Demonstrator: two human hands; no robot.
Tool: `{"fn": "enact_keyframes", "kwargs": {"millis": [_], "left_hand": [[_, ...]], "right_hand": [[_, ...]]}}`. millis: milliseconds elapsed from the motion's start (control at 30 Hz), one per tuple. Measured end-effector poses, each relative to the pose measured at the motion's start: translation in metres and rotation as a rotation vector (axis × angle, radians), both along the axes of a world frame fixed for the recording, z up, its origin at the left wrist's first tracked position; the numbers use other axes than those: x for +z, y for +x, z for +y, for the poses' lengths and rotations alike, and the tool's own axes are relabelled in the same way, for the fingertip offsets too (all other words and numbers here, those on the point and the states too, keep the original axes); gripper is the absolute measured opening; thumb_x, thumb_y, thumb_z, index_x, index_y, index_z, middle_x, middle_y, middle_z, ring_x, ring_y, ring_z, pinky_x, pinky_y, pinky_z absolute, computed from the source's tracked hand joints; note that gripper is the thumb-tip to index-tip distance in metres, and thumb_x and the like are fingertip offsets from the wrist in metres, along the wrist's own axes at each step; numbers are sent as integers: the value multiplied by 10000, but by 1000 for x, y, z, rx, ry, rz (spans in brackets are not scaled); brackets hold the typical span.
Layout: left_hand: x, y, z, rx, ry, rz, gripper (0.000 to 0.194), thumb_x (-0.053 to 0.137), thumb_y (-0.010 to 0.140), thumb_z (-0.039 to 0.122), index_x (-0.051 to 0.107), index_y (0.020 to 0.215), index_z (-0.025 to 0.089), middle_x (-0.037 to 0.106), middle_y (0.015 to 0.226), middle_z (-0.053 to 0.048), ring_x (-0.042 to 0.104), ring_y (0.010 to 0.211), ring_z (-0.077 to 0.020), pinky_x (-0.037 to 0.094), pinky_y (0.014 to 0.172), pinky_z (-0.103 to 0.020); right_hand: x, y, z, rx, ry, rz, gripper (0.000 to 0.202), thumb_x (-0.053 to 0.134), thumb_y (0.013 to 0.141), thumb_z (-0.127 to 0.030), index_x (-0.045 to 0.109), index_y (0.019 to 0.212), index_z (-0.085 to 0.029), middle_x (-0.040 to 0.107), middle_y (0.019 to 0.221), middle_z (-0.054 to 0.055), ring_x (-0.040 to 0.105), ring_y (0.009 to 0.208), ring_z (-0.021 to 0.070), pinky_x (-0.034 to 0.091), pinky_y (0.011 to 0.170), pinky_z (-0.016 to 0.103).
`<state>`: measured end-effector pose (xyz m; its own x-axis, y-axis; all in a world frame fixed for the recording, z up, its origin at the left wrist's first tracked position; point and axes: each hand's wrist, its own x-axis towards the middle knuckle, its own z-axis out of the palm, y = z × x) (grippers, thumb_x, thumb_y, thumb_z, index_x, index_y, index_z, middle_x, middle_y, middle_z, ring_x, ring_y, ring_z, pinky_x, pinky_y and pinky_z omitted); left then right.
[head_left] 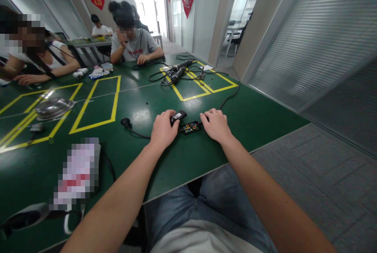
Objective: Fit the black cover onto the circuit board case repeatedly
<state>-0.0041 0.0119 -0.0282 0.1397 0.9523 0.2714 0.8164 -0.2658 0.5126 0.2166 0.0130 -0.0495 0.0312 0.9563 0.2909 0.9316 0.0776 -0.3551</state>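
Observation:
My left hand (165, 129) holds a small black plastic cover (178, 116) with a white label, tilted up between thumb and fingers. Just below and to the right of it, the open black housing (191, 128) lies on the table with its wiring and orange ring-shaped parts showing. At the housing's right end is my right hand (217, 125), fingers curled and closed; what they grip is hidden. A black cord with a round plug (125, 122) runs from the left to beneath my left hand. Another dark cable (231, 98) comes in behind my right hand.
Two corded black power screwdrivers (178, 74) lie tangled at the back of the green table (241, 119). Yellow tape marks rectangles. A clear dish (54, 108) stands left, near a blurred-out packet (78, 170). Two people (134, 43) sit across the table; another is farther back.

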Motion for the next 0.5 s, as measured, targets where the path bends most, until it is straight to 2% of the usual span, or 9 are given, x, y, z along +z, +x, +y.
{"fn": "enact_keyframes", "kwargs": {"millis": [100, 167, 267, 367, 500], "left_hand": [[2, -3, 0, 62, -47, 58, 313, 654, 998, 226, 656, 1311, 204, 737, 1334, -133, 675, 1227, -314, 542, 1081, -481], [5, -2, -3, 72, -15, 117, 304, 665, 991, 247, 673, 1293, 210, 707, 1352, -136, 653, 1243, -321, 544, 1058, -470], [13, 3, -11, 52, 63, 231, 179, 635, 1017, 317, 754, 1104, 217, 687, 1259, -137, 632, 1192, -326, 549, 1001, -461], [19, 7, -18, -26, 51, 393, 347, 525, 1075, 374, 797, 933, 213, 697, 1072, -146, 628, 1105, -343, 541, 948, -491], [20, 9, -21, -98, 15, 536, 453, 439, 1107, 365, 836, 991, 180, 714, 1048, -177, 630, 1113, -369, 524, 926, -513]], "right_hand": [[-1, -1, 1, -8, -2, -8, 427, 454, 1101, -415, 732, 831, -236, 704, 1141, 143, 595, 1109, 321, 455, 933, 460], [-3, -1, 2, -4, 5, -6, 414, 478, 1088, -418, 718, 803, -237, 699, 1133, 136, 590, 1098, 316, 455, 931, 459], [-5, -2, 2, 10, 40, -2, 386, 515, 1066, -423, 697, 778, -241, 691, 1104, 127, 579, 1087, 315, 454, 926, 460], [-6, -3, 1, 12, 62, -2, 367, 545, 1053, -424, 679, 762, -245, 684, 1082, 124, 572, 1081, 317, 449, 920, 462], [-5, -5, 1, 6, 44, 0, 354, 583, 1043, -435, 671, 758, -243, 678, 1086, 122, 571, 1101, 321, 445, 940, 468]]}}
